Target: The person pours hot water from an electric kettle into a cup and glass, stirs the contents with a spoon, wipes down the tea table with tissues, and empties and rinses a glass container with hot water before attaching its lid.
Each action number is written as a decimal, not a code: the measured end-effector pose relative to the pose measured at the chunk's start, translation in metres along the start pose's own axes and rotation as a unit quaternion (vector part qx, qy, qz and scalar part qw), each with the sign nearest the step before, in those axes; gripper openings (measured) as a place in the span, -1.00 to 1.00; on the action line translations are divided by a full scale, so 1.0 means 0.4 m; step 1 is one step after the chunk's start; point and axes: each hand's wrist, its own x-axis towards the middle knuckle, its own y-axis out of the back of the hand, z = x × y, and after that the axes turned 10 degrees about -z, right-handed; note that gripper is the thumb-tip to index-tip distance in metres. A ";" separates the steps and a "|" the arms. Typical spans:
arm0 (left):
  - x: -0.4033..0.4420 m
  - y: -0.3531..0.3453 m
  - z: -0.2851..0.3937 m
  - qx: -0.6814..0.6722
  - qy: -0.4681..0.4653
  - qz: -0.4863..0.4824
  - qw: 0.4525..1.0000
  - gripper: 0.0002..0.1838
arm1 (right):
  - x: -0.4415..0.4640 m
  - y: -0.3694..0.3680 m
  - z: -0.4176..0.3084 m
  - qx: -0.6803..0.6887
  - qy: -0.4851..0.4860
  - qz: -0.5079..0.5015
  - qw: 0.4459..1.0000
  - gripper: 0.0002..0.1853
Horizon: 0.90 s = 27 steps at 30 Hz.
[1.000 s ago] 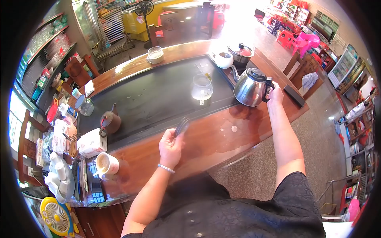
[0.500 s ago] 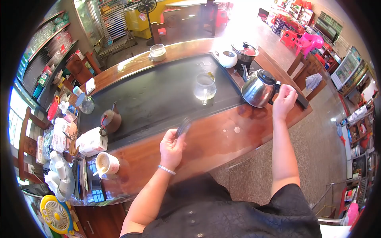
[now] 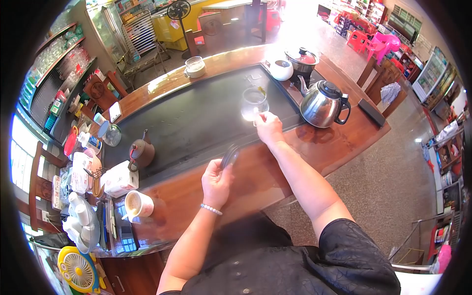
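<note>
My left hand (image 3: pixel 216 186) is closed on a dark round lid (image 3: pixel 229 156), held tilted above the table's front edge. My right hand (image 3: pixel 270 129) has its fingers closed at the handle of a clear glass teapot (image 3: pixel 254 100). The teapot stands on the dark tea tray (image 3: pixel 196 110), and a little greenish matter shows at its rim. To the right of that hand is a shiny steel kettle (image 3: pixel 318 107) with a black lid and handle, standing upright on the wood. A brown clay teapot (image 3: pixel 142 152) sits on the tray's left part.
Behind the kettle are a white round pot (image 3: pixel 280 70) and a glass-lidded pan (image 3: pixel 302 61). A glass cup (image 3: pixel 195 67) stands at the far edge. On the left are a paper cup (image 3: pixel 139 204), a tissue pack (image 3: pixel 120 178), a glass jar (image 3: pixel 109 133) and a phone (image 3: pixel 114 112).
My right hand has left the kettle's handle and moved left to the glass teapot's handle. My left hand still holds the lid, nearly in place. The view has shifted slightly.
</note>
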 end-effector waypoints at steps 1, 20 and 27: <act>0.000 0.001 0.000 -0.002 -0.001 -0.002 1.000 -0.89 | 0.013 0.004 0.021 0.002 0.017 -0.003 1.000 -0.61; -0.002 -0.004 0.011 -0.003 0.006 -0.007 1.000 -0.91 | 0.048 0.145 0.016 0.195 0.060 -0.074 0.976 -0.79; 0.000 -0.004 0.016 0.004 0.000 -0.006 1.000 -0.92 | 0.019 0.202 -0.041 0.290 0.033 -0.090 0.952 -0.80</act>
